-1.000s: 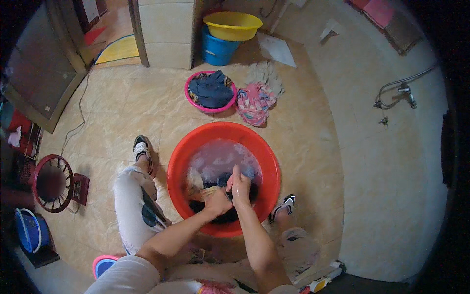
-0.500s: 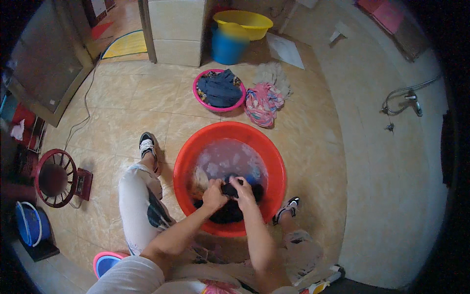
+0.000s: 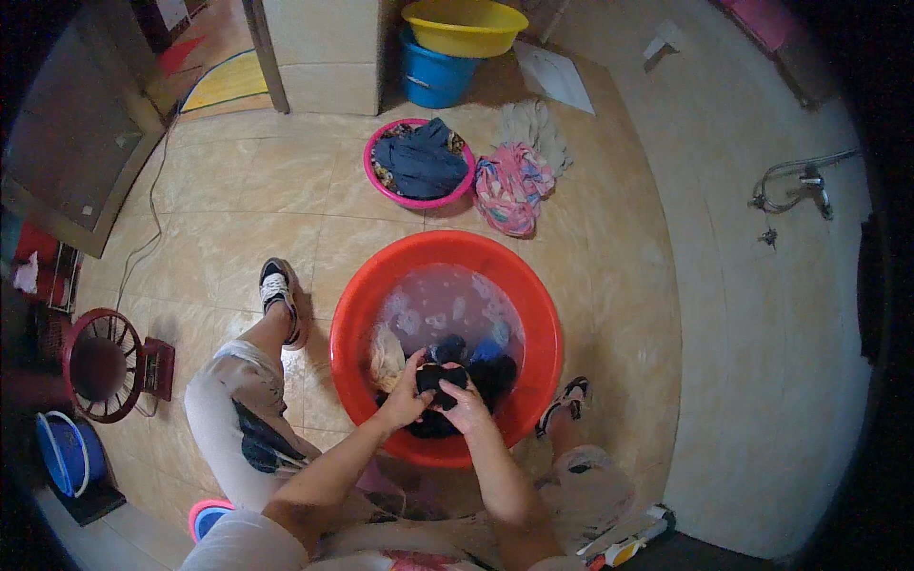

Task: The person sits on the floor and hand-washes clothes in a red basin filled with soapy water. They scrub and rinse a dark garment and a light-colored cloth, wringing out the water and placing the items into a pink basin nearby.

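Observation:
Between my legs stands a large red tub (image 3: 546,333) of cloudy, sudsy water (image 3: 433,300). Over its near half, my left hand (image 3: 407,398) and my right hand (image 3: 466,407) both grip a bunched black cloth garment (image 3: 442,383), one from each side. Its exact kind does not show. Below my hands, dark laundry (image 3: 493,381) lies partly under water. A cream-coloured cloth (image 3: 387,354) is at the tub's left side, and a blue cloth (image 3: 493,335) floats right of the middle.
Beyond the tub, a pink basin (image 3: 435,203) holds dark blue clothes, beside pink patterned cloth (image 3: 512,195) on the tiles. A yellow basin (image 3: 466,29) sits on a blue bucket (image 3: 433,76). At left are a red fan (image 3: 98,366) and another blue bucket (image 3: 69,452); a tap (image 3: 814,190) is on the right wall.
My hands have come slightly nearer to me and turned, so more of the black garment shows between them. The view has shifted slightly.

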Demonstrator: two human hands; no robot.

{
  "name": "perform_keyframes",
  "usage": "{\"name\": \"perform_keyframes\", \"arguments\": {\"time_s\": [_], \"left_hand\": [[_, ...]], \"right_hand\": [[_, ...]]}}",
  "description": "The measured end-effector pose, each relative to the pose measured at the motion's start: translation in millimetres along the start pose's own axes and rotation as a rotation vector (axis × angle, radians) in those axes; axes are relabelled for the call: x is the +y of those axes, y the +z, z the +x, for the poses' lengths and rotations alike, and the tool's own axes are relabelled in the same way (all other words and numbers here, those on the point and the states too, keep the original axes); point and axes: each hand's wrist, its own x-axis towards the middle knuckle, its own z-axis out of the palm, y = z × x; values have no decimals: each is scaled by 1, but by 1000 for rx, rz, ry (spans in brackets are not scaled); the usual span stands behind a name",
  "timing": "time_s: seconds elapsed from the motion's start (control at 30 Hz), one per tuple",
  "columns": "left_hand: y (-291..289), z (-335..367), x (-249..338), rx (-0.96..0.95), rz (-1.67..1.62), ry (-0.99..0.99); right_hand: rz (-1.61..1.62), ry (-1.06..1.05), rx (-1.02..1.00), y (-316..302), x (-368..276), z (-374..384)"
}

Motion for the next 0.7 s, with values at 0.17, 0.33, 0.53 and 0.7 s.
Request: {"name": "perform_keyframes", "arguments": {"time_s": [0.17, 0.33, 0.53, 0.7], "left_hand": [[2, 5, -6, 203, 646, -6], [-17, 23, -79, 442, 187, -19], [-24, 19, -76, 501, -271, -597], [-37, 9, -135, 585, -358, -616]], "right_hand": [[-28, -64, 127, -16, 23, 23], [193, -125, 418, -29, 0, 52], [138, -369, 400, 15, -123, 68], [-7, -490, 26, 58, -189, 71]]}}
